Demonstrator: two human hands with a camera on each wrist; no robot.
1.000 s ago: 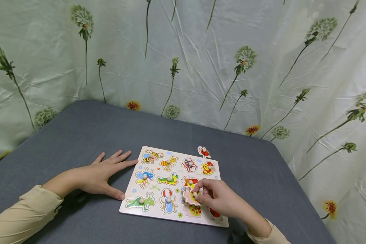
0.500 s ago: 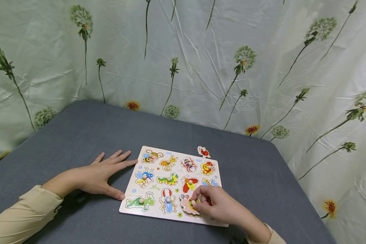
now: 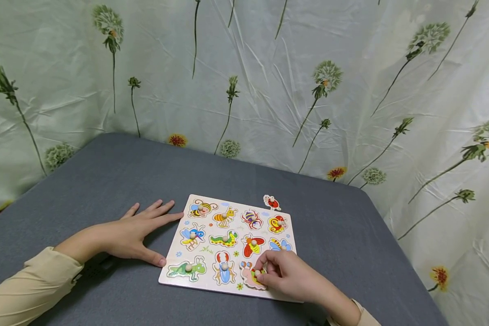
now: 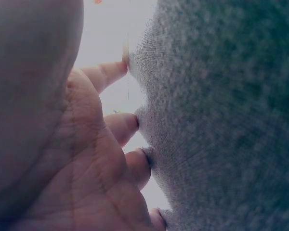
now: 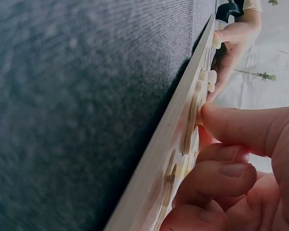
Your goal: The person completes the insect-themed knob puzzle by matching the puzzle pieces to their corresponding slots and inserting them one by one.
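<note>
My right hand (image 3: 291, 274) pinches the round knob of a pink snail puzzle piece (image 3: 248, 276) between thumb and index finger. The snail lies over its printed spot in the front row of the wooden peg puzzle board (image 3: 205, 289); part of it is hidden by the fingers. In the right wrist view the thumb (image 5: 241, 122) presses at the knob, and the piece's edge (image 5: 190, 127) stands proud of the board. Fingers spread, my left hand (image 3: 134, 237) rests on the cloth, its thumb and index fingertips right at the board's left edge.
A ladybug piece (image 3: 272, 202) lies on the grey cloth (image 3: 212, 170) just beyond the board's far edge. Several knobbed insect pieces sit in the board, such as a caterpillar (image 3: 218, 240) and a stag beetle (image 3: 224, 274). A flowered curtain (image 3: 269, 90) hangs behind.
My right hand has brought the snail piece slightly toward me and down onto its printed spot, uncovering the red-winged insect behind. Since half a second ago it has barely shifted. The left hand stays put.
</note>
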